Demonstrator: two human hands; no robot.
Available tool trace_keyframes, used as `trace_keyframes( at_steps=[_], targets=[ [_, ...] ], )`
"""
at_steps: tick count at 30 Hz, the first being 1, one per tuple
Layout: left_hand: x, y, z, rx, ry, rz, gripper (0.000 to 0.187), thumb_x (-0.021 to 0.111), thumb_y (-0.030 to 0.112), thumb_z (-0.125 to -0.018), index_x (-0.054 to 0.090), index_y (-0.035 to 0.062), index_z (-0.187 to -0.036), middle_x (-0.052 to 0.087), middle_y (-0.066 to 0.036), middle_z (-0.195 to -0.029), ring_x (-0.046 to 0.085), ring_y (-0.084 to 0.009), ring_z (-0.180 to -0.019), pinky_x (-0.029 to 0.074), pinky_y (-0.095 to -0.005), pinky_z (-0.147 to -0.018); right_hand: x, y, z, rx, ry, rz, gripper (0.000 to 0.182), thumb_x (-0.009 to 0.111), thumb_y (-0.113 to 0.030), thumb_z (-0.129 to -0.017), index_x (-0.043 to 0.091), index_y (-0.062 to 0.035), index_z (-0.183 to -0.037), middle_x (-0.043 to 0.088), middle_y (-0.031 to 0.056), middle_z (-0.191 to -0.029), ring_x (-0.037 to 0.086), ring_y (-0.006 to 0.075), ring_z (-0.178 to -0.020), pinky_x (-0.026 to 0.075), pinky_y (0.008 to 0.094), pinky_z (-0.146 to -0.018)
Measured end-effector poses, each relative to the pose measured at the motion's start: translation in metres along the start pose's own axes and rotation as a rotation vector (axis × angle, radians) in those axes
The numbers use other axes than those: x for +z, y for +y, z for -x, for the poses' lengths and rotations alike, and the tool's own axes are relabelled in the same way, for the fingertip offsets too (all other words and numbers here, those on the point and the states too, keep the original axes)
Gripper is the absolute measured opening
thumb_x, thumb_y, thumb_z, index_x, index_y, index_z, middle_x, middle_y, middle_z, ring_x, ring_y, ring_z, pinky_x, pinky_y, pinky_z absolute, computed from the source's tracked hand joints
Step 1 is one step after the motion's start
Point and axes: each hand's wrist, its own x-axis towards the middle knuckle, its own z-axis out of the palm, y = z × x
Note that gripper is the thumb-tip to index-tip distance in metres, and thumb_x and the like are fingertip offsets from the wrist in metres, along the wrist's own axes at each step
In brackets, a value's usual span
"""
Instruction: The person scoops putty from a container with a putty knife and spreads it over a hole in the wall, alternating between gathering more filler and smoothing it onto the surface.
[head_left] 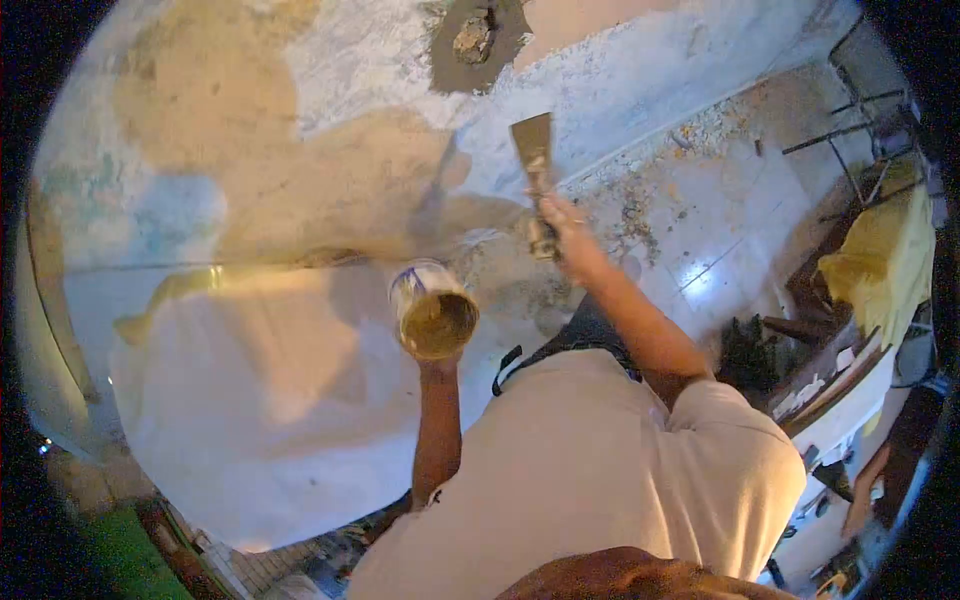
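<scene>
My right hand [570,230] is wrapped round the handle of a putty knife [534,145]. Its wide blade points up and away from me, towards the wall. My left hand [437,358] holds a small plastic bucket [418,290] from below, and most of its fingers are hidden behind it. The bucket tilts so that its mouth faces me; brownish paste coats the inside. Ahead is a patchy wall [350,130] with bare plaster and peeling paint. Higher up, a rough hole [473,42] in it is ringed by dark grey filler.
A large white sheet [270,430] covers something low on the left. Debris [640,215] lies scattered on the tiled floor [740,240] along the wall. To the right stand a metal frame [850,150] and furniture under a yellow cloth [870,260].
</scene>
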Motion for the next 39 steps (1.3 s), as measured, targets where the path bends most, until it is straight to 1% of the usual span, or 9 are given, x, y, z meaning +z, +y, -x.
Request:
trace_keyframes(
  at_steps=[4, 5, 10, 17, 22, 23, 26, 30, 39],
  targets=[
    [0.040, -0.016, -0.037, -0.100, -0.284, -0.047, 0.059, 0.057, 0.054, -0.087, 0.055, 0.0170, -0.134, 0.055, -0.010, -0.137, 0.050, -0.0318, -0.125, 0.039, -0.0505, -0.108, -0.044, -0.037, 0.045, -0.052, 0.071, 0.058, 0.034, 0.049, -0.032, -0.101, 0.052, -0.0119, -0.128, 0.056, 0.0007, -0.072, 0.051, 0.0108, -0.057, 0.040, 0.0273, -0.046],
    [0.048, -0.019, -0.048, -0.020, -0.079, -0.067, 0.059, 0.059, 0.055, -0.085, 0.058, 0.0165, -0.130, 0.058, -0.010, -0.133, 0.051, -0.0311, -0.125, 0.038, -0.0506, -0.109, -0.054, -0.043, 0.050, -0.041, 0.066, 0.084, 0.034, 0.049, -0.032, -0.101, 0.052, -0.0119, -0.128, 0.056, 0.0007, -0.072, 0.051, 0.0108, -0.057, 0.040, 0.0273, -0.046],
    [0.062, -0.041, -0.082, -0.013, -0.062, 0.004, 0.059, 0.061, 0.055, -0.083, 0.060, 0.0161, -0.127, 0.060, -0.011, -0.130, 0.055, -0.0334, -0.121, 0.044, -0.0520, -0.104, -0.068, -0.079, 0.074, -0.128, 0.158, 0.394, 0.033, 0.056, -0.038, -0.095, 0.061, -0.0063, -0.103, 0.052, 0.0001, -0.067, 0.046, 0.0089, -0.052, 0.036, 0.0250, -0.045],
    [0.065, -0.089, -0.113, -0.001, -0.020, 0.024, 0.065, 0.055, 0.060, -0.084, 0.055, 0.0174, -0.133, 0.057, -0.011, -0.135, 0.056, -0.0335, -0.121, 0.048, -0.0538, -0.098, -0.102, -0.116, 0.075, -0.211, -0.049, 0.587, 0.028, 0.058, -0.029, -0.092, 0.063, -0.0039, -0.102, 0.054, 0.0008, -0.067, 0.047, 0.0074, -0.051, 0.037, 0.0233, -0.045],
    [0.058, -0.122, -0.131, 0.024, -0.093, 0.031, 0.068, 0.048, 0.065, -0.085, 0.052, 0.0202, -0.136, 0.052, -0.011, -0.140, 0.050, -0.0355, -0.127, 0.044, -0.0590, -0.099, -0.078, -0.199, 0.082, -0.519, -0.313, 1.105, 0.028, 0.060, -0.010, -0.087, 0.062, -0.0028, -0.114, 0.066, 0.0077, -0.080, 0.061, 0.0158, -0.062, 0.049, 0.0305, -0.056],
    [0.063, -0.130, -0.132, -0.017, -0.308, 0.170, 0.071, 0.044, 0.069, -0.084, 0.051, 0.0207, -0.137, 0.050, -0.011, -0.141, 0.049, -0.0362, -0.128, 0.043, -0.0604, -0.100, -0.079, -0.208, 0.081, -0.582, -0.352, 1.206, 0.030, 0.058, -0.006, -0.085, 0.062, -0.0023, -0.115, 0.067, 0.0110, -0.082, 0.065, 0.0212, -0.067, 0.052, 0.0336, -0.063],
    [0.107, -0.148, -0.130, 0.115, -0.050, -0.076, 0.087, 0.041, 0.079, -0.080, 0.049, 0.0151, -0.138, 0.050, -0.015, -0.140, 0.050, -0.0375, -0.125, 0.040, -0.0578, -0.104, -0.058, -0.237, 0.079, -0.599, -0.441, 1.473, 0.037, 0.059, -0.003, -0.082, 0.060, -0.0055, -0.119, 0.067, 0.0150, -0.085, 0.067, 0.0281, -0.069, 0.053, 0.0356, -0.063],
    [0.085, -0.169, -0.158, 0.167, -0.148, 0.009, 0.089, 0.040, 0.081, -0.079, 0.049, 0.0147, -0.138, 0.050, -0.016, -0.140, 0.049, -0.0391, -0.126, 0.037, -0.0586, -0.106, -0.052, -0.245, 0.064, -0.855, -0.506, 1.641, 0.044, 0.061, -0.004, -0.079, 0.059, -0.0097, -0.122, 0.065, 0.0174, -0.084, 0.066, 0.0339, -0.071, 0.053, 0.0406, -0.063],
    [0.139, -0.195, -0.154, 0.280, -0.400, 0.038, 0.051, 0.040, 0.045, -0.096, 0.053, 0.0123, -0.133, 0.056, -0.012, -0.134, 0.051, -0.0309, -0.126, 0.041, -0.0506, -0.107, -0.028, -0.272, 0.067, -0.919, -0.501, 1.844, 0.050, 0.061, 0.001, -0.073, 0.062, -0.0106, -0.122, 0.059, 0.0145, -0.076, 0.063, 0.0342, -0.066, 0.051, 0.0440, -0.059]
  ],
)
